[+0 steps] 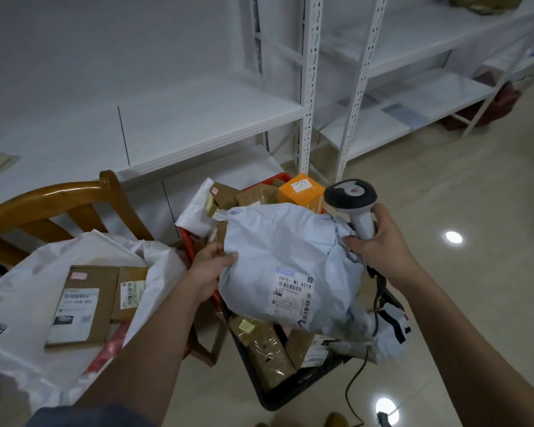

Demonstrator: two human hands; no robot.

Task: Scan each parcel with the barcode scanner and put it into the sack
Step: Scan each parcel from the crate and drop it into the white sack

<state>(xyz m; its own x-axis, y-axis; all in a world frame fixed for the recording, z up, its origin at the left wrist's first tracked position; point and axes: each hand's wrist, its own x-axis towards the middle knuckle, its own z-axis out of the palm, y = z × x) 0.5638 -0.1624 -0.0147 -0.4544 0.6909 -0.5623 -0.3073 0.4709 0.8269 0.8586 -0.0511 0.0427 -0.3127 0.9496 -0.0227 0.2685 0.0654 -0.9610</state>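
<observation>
A large crumpled pale-grey poly-bag parcel [287, 257] with a white barcode label facing up is held above the baskets. My left hand [211, 266] grips its left edge. My right hand [379, 241] holds the grey-and-black barcode scanner [352, 201] by its handle, head up, while its fingers also pinch the parcel's right edge. The white sack [31, 285] lies open at the left on a wooden chair, with two brown cardboard parcels [87, 303] inside.
A red basket [188, 241] and a black basket [278, 399] below the parcel hold several brown boxes, an orange box [301, 189] and white bags. The scanner's black cable [352, 386] trails to the tiled floor. White metal shelving stands behind.
</observation>
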